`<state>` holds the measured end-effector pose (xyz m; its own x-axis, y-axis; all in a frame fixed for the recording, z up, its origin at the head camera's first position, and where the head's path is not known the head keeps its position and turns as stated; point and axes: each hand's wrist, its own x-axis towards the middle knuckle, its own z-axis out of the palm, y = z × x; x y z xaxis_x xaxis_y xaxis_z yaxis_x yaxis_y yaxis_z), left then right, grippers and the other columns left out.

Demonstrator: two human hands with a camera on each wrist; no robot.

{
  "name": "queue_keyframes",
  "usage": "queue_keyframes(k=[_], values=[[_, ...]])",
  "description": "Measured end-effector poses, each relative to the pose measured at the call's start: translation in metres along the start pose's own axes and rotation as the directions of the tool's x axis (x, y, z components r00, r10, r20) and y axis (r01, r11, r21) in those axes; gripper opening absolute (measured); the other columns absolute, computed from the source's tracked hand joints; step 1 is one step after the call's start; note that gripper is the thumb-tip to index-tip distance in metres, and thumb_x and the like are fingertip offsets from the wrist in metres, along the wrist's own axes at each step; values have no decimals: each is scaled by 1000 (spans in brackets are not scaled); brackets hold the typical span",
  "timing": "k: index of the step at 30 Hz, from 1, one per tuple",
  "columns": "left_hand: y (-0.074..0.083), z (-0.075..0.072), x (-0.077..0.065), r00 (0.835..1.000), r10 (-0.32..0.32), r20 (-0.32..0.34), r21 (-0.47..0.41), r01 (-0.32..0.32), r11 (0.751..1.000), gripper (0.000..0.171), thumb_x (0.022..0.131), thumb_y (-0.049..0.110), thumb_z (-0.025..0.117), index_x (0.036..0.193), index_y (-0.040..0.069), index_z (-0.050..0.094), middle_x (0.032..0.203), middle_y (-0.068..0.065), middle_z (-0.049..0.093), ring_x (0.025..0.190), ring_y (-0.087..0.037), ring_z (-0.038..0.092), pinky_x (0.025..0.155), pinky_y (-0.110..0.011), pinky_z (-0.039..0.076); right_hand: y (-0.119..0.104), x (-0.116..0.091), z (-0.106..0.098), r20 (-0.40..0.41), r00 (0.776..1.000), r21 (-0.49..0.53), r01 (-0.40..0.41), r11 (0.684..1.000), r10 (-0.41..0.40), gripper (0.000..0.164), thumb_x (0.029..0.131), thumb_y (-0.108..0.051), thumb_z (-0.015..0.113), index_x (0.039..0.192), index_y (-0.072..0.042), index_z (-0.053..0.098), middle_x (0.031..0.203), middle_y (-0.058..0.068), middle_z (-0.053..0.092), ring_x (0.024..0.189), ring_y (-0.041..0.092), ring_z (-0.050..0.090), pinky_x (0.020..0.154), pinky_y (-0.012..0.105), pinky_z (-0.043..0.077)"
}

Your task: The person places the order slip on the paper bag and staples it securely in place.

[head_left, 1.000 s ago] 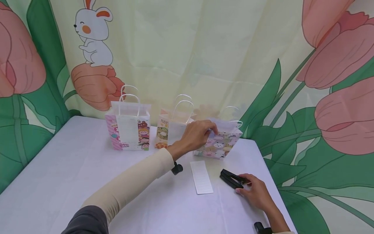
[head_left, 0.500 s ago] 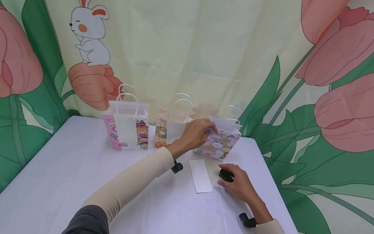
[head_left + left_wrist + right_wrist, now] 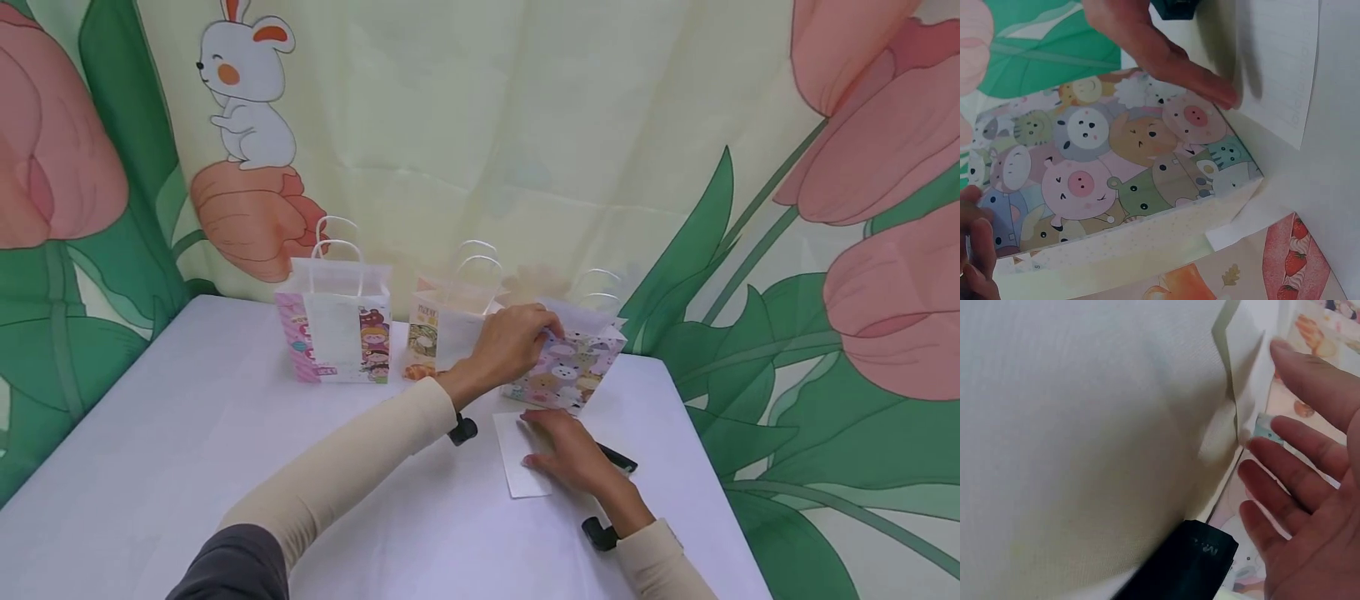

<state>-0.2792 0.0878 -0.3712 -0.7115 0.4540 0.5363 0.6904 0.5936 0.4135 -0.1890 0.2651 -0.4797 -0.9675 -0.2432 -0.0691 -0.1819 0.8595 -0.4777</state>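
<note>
My left hand (image 3: pixel 513 342) grips the upper edge of an animal-print paper bag (image 3: pixel 568 371), which leans at the right of the bag row. In the left wrist view its fingertips (image 3: pixel 982 250) show at the edge of that bag. A white slip of paper (image 3: pixel 517 471) lies on the table in front of the bag. Over the slip's right side is my right hand (image 3: pixel 573 454), thumb and fingers spread apart; the right wrist view shows its fingers nearly straight beside the paper's edge (image 3: pixel 1250 362). Partly hidden behind the right hand lies a black stapler (image 3: pixel 618 458).
Two more paper bags stand along the back: a pink one (image 3: pixel 333 342) at left and a food-print one (image 3: pixel 423 337) in the middle, partly covered by my left hand. A printed curtain (image 3: pixel 600 125) hangs behind the white-covered table (image 3: pixel 187 433).
My right hand has let go of the stapler, which stays on the table, and has moved left to the paper slip. My left hand keeps its hold on the bag.
</note>
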Motion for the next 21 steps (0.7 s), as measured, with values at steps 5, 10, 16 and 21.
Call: queue_keyframes(k=[5, 10, 16, 21], values=[[3, 3, 3, 1000, 11, 3, 23, -11, 1000, 15, 102, 12, 71, 104, 22, 81, 100, 6, 77, 90, -12, 73, 75, -27, 58, 1, 2, 0, 6, 1000, -81, 7, 997, -7, 64, 82, -20, 93, 140, -19, 68, 144, 3, 67, 139, 30, 56, 119, 56, 44], [4, 2, 6, 1000, 8, -2, 51, -8, 999, 16, 101, 12, 71, 103, 23, 82, 96, 7, 76, 85, -12, 72, 69, -26, 54, 1, 3, 0, -22, 998, -136, 47, 990, -51, 63, 80, -22, 95, 137, -21, 70, 140, 1, 70, 134, 28, 56, 117, 54, 44], [3, 3, 2, 1000, -19, 2, 45, 19, 999, 15, 100, 12, 72, 103, 22, 82, 95, 6, 76, 85, -13, 72, 69, -26, 54, 1, 0, 5, -20, 999, -95, 34, 995, -36, 61, 81, -21, 94, 137, -22, 70, 140, 1, 70, 136, 29, 55, 120, 54, 41], [4, 4, 1, 1000, -29, 1, 48, 28, 998, 15, 100, 12, 72, 104, 22, 82, 94, 5, 75, 82, -13, 71, 65, -24, 52, 0, -2, 7, -25, 1000, -32, 13, 999, -14, 60, 81, -17, 93, 136, -23, 71, 140, 1, 69, 134, 28, 59, 118, 56, 43]])
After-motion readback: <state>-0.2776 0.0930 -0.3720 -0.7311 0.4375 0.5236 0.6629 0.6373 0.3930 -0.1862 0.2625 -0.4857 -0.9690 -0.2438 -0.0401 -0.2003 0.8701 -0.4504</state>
